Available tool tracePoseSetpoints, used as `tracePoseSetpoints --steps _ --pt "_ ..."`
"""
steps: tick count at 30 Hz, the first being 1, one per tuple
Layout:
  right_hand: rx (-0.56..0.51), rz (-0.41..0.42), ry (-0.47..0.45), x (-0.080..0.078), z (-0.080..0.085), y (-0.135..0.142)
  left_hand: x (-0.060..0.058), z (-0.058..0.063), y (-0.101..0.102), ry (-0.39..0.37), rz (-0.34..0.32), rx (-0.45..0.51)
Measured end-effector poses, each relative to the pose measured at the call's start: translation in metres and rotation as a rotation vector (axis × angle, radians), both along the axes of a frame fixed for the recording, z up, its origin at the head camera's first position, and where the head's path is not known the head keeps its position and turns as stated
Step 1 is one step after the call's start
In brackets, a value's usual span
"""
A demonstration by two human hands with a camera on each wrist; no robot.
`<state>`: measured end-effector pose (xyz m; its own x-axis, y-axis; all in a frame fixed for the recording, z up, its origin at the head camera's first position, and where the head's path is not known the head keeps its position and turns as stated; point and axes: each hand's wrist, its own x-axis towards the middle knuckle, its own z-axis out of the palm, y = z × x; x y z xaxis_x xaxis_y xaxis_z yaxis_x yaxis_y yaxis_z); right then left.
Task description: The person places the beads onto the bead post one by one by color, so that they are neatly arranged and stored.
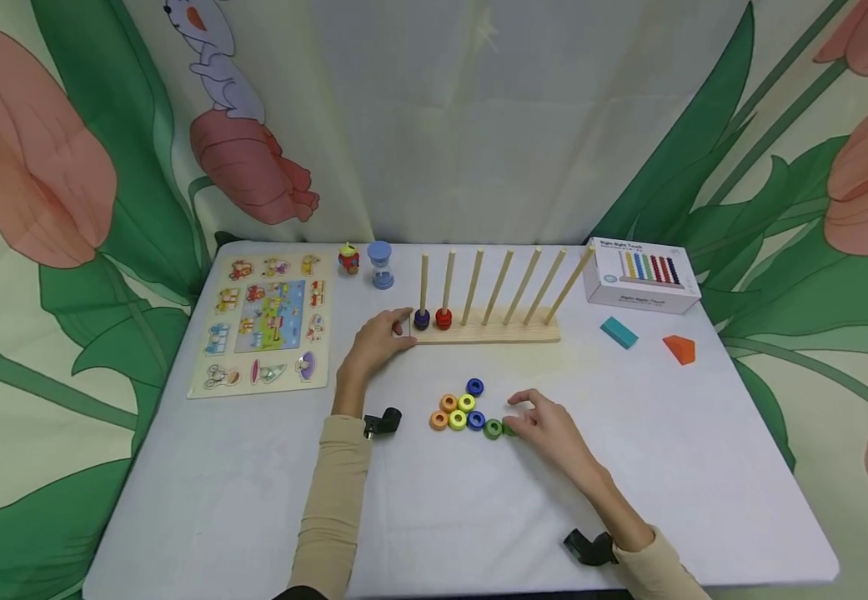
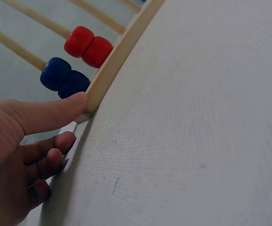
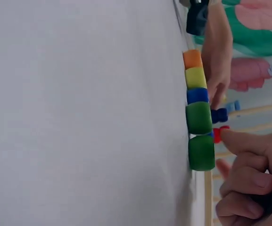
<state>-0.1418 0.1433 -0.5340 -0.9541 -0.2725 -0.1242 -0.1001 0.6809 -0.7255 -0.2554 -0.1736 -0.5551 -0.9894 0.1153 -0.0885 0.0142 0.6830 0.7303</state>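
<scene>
A wooden peg stand (image 1: 479, 334) has several upright rods. Two dark blue beads (image 2: 65, 79) are stacked on its first rod and two red beads (image 2: 87, 47) on the second. My left hand (image 1: 379, 340) grips the stand's left end, thumb against the front edge; its index finger is hidden in the left wrist view. On the cloth lie loose beads: orange (image 1: 439, 420), yellow (image 1: 458, 420), blue (image 1: 474, 387) and green (image 1: 493, 429). My right hand (image 1: 549, 429) hovers at the rightmost green bead (image 3: 201, 153), thumb and index finger apart, partly covering it in the head view.
On the left lies a picture puzzle board (image 1: 208, 358). Behind it stand a small red toy figure (image 1: 348, 258) and a blue sand timer (image 1: 380, 265). At right are a white box (image 1: 639, 275), a teal block (image 1: 619, 332) and an orange block (image 1: 679, 349).
</scene>
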Motion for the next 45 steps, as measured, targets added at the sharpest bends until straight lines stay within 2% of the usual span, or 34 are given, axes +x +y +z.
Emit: tracePoseSetpoints --steps 3,5,8,10,13,16,22,24,27,31,36,41,45 --pt "0.023 0.026 -0.023 0.005 -0.006 0.003 0.001 0.001 -0.004 0.002 0.009 0.004" --pt "0.047 0.040 0.010 0.004 -0.008 0.002 0.002 0.001 -0.006 0.000 0.016 0.007" --pt "0.085 0.052 0.077 0.000 -0.003 -0.002 0.003 0.001 -0.006 -0.002 0.016 0.008" --pt "0.099 0.047 0.122 -0.006 0.006 -0.006 0.003 0.001 -0.005 -0.003 0.006 0.006" --pt "0.084 0.036 0.186 -0.019 0.028 -0.014 0.003 0.000 -0.005 -0.002 -0.004 -0.002" --pt "0.038 0.030 0.261 -0.037 0.058 -0.025 0.003 -0.001 -0.004 0.002 0.002 -0.002" --pt "-0.055 0.028 0.472 -0.070 0.118 -0.048 0.001 -0.004 -0.005 0.001 -0.007 -0.002" --pt "-0.084 0.016 0.542 -0.083 0.130 -0.055 0.001 -0.006 -0.005 0.000 -0.007 -0.004" --pt "-0.121 -0.001 0.595 -0.099 0.142 -0.066 0.000 -0.007 -0.004 0.005 -0.003 -0.004" --pt "-0.112 -0.013 0.601 -0.114 0.146 -0.076 0.000 -0.006 -0.001 0.008 -0.014 0.007" --pt "-0.118 -0.044 0.596 -0.117 0.143 -0.078 -0.002 -0.003 0.001 0.008 -0.031 0.005" --pt "-0.210 -0.067 0.604 -0.104 0.133 -0.072 -0.003 -0.001 0.000 0.017 -0.017 0.002" --pt "-0.224 -0.038 0.516 -0.080 0.108 -0.061 -0.004 0.000 -0.002 0.014 -0.018 -0.001"
